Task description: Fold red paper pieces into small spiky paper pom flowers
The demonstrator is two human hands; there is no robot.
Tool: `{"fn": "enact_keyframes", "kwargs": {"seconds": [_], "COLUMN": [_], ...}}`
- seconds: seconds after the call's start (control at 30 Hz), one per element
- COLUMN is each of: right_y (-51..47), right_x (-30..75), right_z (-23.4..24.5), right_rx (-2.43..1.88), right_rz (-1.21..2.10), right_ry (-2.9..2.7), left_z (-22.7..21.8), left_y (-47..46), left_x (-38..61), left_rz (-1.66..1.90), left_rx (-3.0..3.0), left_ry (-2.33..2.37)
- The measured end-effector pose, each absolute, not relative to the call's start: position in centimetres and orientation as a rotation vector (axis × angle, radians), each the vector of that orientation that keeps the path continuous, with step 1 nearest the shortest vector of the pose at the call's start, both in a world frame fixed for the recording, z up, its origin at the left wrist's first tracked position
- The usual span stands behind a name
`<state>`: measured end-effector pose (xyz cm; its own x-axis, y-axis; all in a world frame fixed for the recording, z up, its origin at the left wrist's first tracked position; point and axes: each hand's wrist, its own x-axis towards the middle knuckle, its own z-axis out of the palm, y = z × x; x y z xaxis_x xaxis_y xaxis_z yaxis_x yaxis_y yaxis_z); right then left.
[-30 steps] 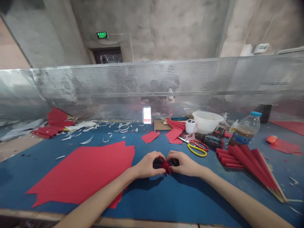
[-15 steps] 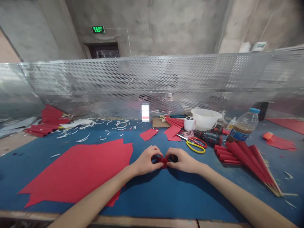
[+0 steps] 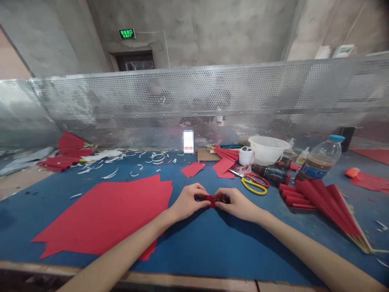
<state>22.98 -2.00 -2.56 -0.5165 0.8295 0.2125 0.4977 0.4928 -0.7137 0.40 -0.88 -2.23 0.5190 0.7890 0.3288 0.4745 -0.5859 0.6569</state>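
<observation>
A small pleated piece of red paper [image 3: 212, 200] is pinched between my two hands, just above the blue table top [image 3: 212, 251]. My left hand [image 3: 192, 201] grips its left side with thumb and fingers. On its right side, my right hand [image 3: 235, 202] has its fingertips closed on the same piece. Much of the paper is hidden behind the fingers. To the left of my left hand lies a stack of large red paper sheets [image 3: 103, 219], partly under my forearm.
Scissors [image 3: 255, 185] with red and yellow handles lie beyond my right hand, near a power drill [image 3: 272, 173], a thread spool [image 3: 245, 155] and a white tub [image 3: 269, 150]. A bottle [image 3: 319, 160] and folded red paper fans [image 3: 325, 207] sit right. White paper scraps [image 3: 111, 173] litter the back left.
The pleated red paper is pressed narrower between my fingers and shows fewer open folds than before. My hands stay close together. The whole view has shifted slightly.
</observation>
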Motion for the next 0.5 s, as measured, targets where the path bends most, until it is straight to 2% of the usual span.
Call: {"fn": "enact_keyframes", "kwargs": {"seconds": [0.5], "right_y": [-1.81], "right_x": [22.33], "right_z": [-2.63], "right_rx": [-1.053], "right_rz": [0.899], "right_ry": [-2.097], "left_z": [-2.73], "left_y": [-1.05], "left_x": [0.75], "left_rz": [0.897], "left_rx": [2.188], "left_ry": [1.049]}}
